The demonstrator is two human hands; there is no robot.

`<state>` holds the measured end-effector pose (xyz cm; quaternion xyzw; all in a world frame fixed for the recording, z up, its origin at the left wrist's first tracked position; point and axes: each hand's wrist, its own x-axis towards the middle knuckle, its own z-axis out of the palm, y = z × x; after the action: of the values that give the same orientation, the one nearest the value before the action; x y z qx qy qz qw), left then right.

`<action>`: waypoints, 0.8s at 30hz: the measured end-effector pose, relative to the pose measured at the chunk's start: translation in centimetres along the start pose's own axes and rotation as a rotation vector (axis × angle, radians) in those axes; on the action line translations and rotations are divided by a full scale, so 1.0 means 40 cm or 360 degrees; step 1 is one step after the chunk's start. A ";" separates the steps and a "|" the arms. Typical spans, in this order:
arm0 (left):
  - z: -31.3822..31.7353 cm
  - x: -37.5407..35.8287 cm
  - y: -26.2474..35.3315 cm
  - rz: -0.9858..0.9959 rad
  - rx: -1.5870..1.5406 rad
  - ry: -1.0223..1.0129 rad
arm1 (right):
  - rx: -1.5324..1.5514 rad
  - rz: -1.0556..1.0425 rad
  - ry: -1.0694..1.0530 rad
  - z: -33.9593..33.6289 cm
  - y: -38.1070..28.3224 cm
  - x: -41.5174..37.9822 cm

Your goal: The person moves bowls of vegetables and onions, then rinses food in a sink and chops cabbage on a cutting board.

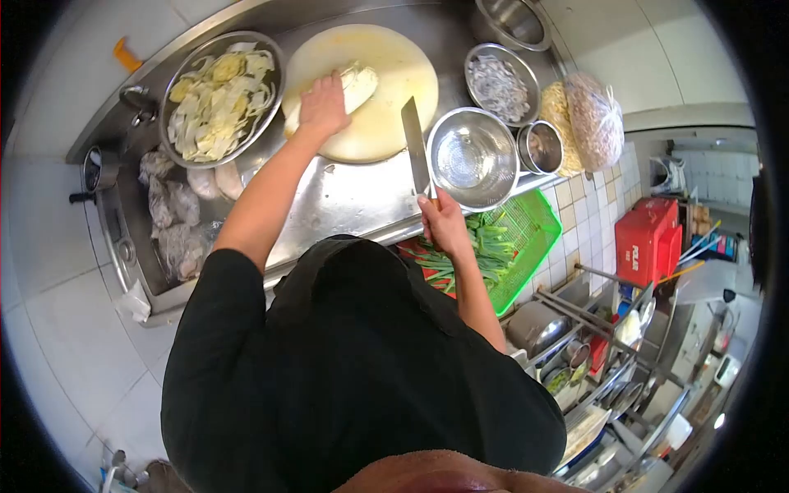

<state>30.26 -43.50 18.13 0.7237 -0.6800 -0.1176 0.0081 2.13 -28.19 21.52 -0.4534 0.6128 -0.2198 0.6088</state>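
A pale, long vegetable (pixel 359 87) lies across the round cutting board (pixel 399 62), and my left hand (pixel 324 105) rests on it with the fingers over its top. My right hand (pixel 445 220) is closed round the handle of a knife (pixel 416 146). The wide blade points away from me, between the board and an empty steel bowl (pixel 473 158). To the left of the board stands a large steel bowl (pixel 274 104) full of pale sliced vegetable pieces (pixel 218 103).
A bowl of greyish strips (pixel 498 89), a small steel pot (pixel 541 147) and filled plastic bags (pixel 593 122) stand at the right. Green stalks (pixel 489 246) lie in a green basket (pixel 542 238) below. Bagged items (pixel 173 205) sit in the sink at left.
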 end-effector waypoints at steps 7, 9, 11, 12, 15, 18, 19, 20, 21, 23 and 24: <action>-0.011 -0.082 -0.017 0.0539 0.0103 0.0000 | 0.0169 -0.0125 0.0009 0.011 -0.086 0.032; -0.022 -0.082 -0.016 0.0360 0.0068 -0.0067 | 0.0217 -0.0108 0.0051 0.005 -0.084 0.056; -0.025 -0.085 -0.024 0.0188 0.0142 -0.0070 | 0.0274 -0.0120 0.0101 -0.004 -0.061 0.087; -0.029 -0.083 -0.022 0.0161 0.0180 -0.0128 | 0.0190 -0.0079 0.0137 -0.016 -0.062 0.099; -0.062 -0.087 -0.024 0.0066 0.0296 -0.0300 | -0.0121 -0.0145 0.0115 -0.052 -0.061 0.141; -0.103 -0.102 -0.063 -0.0113 -0.0263 -0.0405 | -0.0508 -0.0138 0.0178 -0.058 -0.060 0.183; -0.103 -0.117 -0.095 -0.0113 -0.0596 -0.0388 | -0.0638 -0.0168 0.0177 -0.055 -0.059 0.186; -0.100 -0.138 -0.141 -0.0114 -0.0929 -0.0369 | -0.0749 -0.0262 0.0214 -0.042 -0.050 0.180; -0.103 -0.164 -0.175 -0.0115 -0.1263 -0.0345 | -0.0860 -0.0358 0.0250 -0.015 -0.038 0.168; -0.127 -0.234 -0.220 -0.0234 -0.1458 -0.0203 | -0.1028 -0.0374 0.0215 0.054 -0.031 0.142; -0.153 -0.270 -0.232 -0.0292 -0.1554 -0.0130 | -0.1088 -0.0291 0.0141 0.102 -0.031 0.128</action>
<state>39.97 -33.05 24.20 0.6871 -0.4787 -0.4508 0.3090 7.14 -31.88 19.08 -0.6739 0.6337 -0.0750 0.3724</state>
